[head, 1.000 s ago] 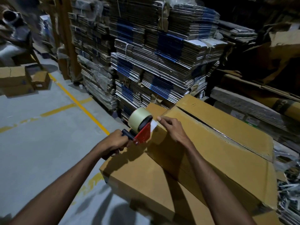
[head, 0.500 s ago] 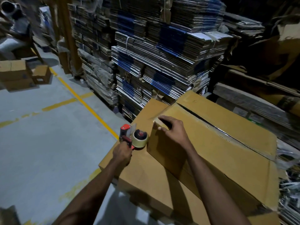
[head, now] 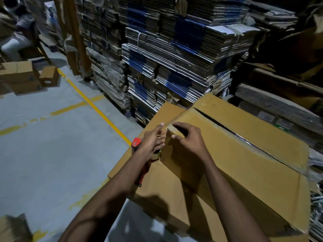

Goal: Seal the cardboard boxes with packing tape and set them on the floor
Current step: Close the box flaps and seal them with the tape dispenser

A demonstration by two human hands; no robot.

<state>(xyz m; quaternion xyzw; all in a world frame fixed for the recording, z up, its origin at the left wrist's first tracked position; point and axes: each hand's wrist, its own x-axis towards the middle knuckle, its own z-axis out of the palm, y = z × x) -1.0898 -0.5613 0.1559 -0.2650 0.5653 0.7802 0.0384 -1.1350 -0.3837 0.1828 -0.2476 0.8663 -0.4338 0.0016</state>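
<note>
So the tape dispenser [head: 139, 155] lies on the lower cardboard box [head: 162, 186], right against the near-left corner of the upper cardboard box [head: 244, 163], mostly hidden under the left hand [head: 153, 143]. That hand's fingers are straight and together, pressing at the corner. The right hand [head: 189, 139] sits just past it, fingers spread and bent on the tape end. The open seam [head: 244, 138] runs long, away to the right of that corner.
</note>
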